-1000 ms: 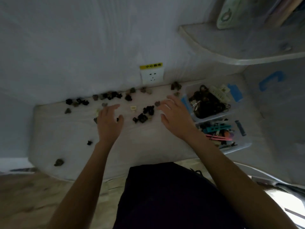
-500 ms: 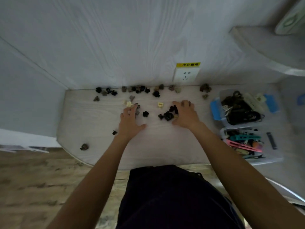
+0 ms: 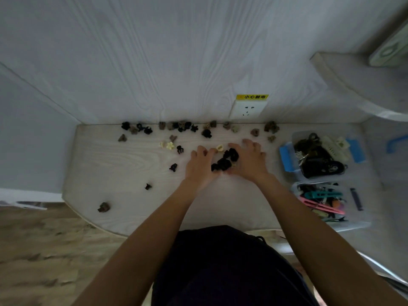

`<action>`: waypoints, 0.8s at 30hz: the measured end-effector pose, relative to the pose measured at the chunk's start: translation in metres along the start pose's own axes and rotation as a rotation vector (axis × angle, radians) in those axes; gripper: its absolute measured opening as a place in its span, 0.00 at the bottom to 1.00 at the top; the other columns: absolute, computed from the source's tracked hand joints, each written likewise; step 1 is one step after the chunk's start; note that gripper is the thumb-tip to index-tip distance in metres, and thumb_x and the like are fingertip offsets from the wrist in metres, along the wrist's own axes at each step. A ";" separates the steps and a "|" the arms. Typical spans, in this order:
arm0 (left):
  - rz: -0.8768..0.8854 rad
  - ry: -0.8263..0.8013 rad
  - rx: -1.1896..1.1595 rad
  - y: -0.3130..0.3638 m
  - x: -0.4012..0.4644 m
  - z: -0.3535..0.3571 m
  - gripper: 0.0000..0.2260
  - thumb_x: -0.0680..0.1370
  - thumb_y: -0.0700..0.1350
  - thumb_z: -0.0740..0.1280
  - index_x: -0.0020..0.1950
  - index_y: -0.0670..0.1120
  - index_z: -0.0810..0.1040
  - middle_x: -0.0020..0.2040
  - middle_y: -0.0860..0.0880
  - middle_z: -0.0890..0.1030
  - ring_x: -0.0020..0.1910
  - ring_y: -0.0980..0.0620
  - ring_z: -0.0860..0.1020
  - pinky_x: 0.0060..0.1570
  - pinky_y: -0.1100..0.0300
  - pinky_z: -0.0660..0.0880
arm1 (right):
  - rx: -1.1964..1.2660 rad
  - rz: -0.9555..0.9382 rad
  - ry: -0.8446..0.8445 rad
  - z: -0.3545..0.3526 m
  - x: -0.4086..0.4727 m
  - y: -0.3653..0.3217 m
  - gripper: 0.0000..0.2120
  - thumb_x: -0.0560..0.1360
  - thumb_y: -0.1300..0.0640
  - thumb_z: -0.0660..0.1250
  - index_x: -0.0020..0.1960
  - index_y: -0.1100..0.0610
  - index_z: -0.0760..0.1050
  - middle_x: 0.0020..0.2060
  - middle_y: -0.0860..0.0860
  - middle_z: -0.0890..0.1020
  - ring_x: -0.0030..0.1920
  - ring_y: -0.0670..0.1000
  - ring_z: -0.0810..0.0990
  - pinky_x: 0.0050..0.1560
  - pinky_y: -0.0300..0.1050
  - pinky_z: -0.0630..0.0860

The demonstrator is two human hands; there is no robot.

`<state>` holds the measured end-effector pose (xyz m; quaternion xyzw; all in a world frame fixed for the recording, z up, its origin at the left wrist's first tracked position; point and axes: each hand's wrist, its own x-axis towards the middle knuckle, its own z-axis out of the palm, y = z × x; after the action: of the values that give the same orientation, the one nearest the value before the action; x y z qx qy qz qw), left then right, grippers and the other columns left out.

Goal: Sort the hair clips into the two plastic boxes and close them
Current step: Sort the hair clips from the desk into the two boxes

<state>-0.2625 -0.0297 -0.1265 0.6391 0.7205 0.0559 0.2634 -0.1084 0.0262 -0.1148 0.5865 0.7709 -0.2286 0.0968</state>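
Observation:
Small claw hair clips lie scattered over the pale table (image 3: 123, 168). A heap of black clips (image 3: 225, 161) sits between my two hands. My left hand (image 3: 199, 166) cups the heap from the left, fingers curved against it. My right hand (image 3: 250, 161) cups it from the right. A cream clip (image 3: 219, 147) lies just beyond the heap. A row of dark and brown clips (image 3: 181, 125) lines the wall. At the right stand two open plastic boxes: the far box (image 3: 297, 136) holds dark clips, the near box (image 3: 353, 224) holds long coloured clips.
A wall socket (image 3: 247, 109) with a yellow label sits above the table's back edge. A curved shelf (image 3: 353, 85) juts out at upper right. Stray clips lie near the table's front left edge (image 3: 103, 207). Wooden floor shows at lower left.
My left hand has slid right toward my right hand, and the black clips are now bunched into one heap between them. The camera view has shifted slightly.

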 end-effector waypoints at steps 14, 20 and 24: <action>0.027 0.079 -0.267 -0.020 -0.010 -0.005 0.14 0.70 0.46 0.72 0.55 0.45 0.78 0.56 0.43 0.74 0.50 0.46 0.77 0.52 0.60 0.71 | 0.162 -0.195 0.013 0.006 -0.013 -0.007 0.23 0.72 0.53 0.70 0.62 0.54 0.66 0.55 0.58 0.68 0.47 0.60 0.76 0.46 0.47 0.73; -0.043 0.144 -0.467 -0.024 -0.021 -0.015 0.10 0.72 0.46 0.71 0.52 0.46 0.79 0.51 0.47 0.80 0.49 0.52 0.78 0.53 0.60 0.75 | 0.455 -0.103 0.126 0.004 -0.034 0.000 0.19 0.74 0.55 0.68 0.63 0.54 0.69 0.54 0.58 0.73 0.48 0.53 0.74 0.49 0.44 0.71; -0.064 0.188 -0.601 0.002 -0.021 -0.029 0.08 0.73 0.43 0.71 0.51 0.48 0.79 0.52 0.48 0.79 0.47 0.54 0.78 0.52 0.62 0.77 | 0.661 -0.088 0.221 -0.027 -0.061 0.014 0.17 0.73 0.54 0.69 0.61 0.53 0.71 0.51 0.56 0.76 0.43 0.53 0.78 0.44 0.47 0.81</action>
<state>-0.2722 -0.0421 -0.0946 0.5019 0.7126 0.3166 0.3744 -0.0746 -0.0107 -0.0694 0.5737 0.6856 -0.4048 -0.1923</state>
